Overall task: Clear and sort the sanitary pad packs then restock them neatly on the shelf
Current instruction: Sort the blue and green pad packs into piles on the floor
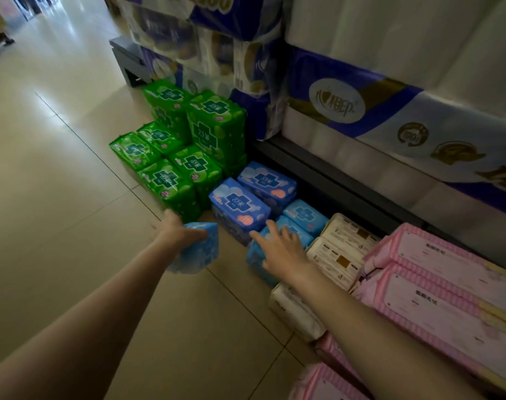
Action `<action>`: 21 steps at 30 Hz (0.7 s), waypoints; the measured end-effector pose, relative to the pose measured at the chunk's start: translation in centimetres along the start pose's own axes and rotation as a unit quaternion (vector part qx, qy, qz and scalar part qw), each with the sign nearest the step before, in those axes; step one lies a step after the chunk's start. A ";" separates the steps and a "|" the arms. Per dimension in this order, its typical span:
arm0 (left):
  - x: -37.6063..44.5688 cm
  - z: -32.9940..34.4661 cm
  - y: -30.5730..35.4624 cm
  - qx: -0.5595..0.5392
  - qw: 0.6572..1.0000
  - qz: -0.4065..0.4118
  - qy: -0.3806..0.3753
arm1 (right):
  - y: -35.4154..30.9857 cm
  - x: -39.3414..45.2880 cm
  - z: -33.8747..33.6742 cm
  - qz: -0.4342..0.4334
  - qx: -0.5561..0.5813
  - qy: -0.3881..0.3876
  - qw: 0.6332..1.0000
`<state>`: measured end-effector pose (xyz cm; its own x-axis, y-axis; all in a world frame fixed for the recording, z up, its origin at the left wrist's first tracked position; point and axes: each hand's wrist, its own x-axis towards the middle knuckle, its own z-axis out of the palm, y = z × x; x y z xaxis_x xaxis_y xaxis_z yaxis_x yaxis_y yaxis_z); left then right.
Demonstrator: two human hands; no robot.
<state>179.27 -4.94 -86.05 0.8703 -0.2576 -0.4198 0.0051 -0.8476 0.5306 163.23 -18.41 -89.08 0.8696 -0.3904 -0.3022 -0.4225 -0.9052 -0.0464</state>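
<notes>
The left hand [180, 231] grips a light blue pack [197, 249], fingers curled around its upper end, holding it above the tiled floor [72, 183]. The right hand [280, 249] rests with fingers spread and fairly straight on top of another light blue pack [256, 256] standing on the floor. Just beyond it stand darker blue packs [240, 206], two rows deep, against the dark base edge of the shelf [332, 180]. Green packs [188, 145] are stacked in a group farther along the same edge, some two high. Nearer the person, cream packs [338, 249] and pink striped packs [436, 287] lie in rows on the floor beside the shelf base. Large bundles of toilet paper [347, 111] in purple and white wrapping fill the shelf above.
</notes>
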 end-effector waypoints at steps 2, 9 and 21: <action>-0.9 1.5 0.4 0.037 0.999 -0.009 -0.019 | 0.6 -0.4 0.8 0.037 0.003 -0.018 0.999; -4.6 5.2 2.1 0.219 0.975 0.017 -0.034 | 4.5 -2.1 -0.6 0.091 0.162 -0.004 0.983; -4.3 4.9 0.2 0.228 0.973 -0.006 -0.025 | 2.9 -3.3 0.7 -0.104 0.040 -0.110 0.988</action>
<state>173.12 -6.31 -87.75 0.8462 -0.2597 -0.4653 -0.2150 -0.9654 0.1479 158.95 -19.59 -88.86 0.8669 -0.1439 -0.4773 -0.2676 -0.9421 -0.2022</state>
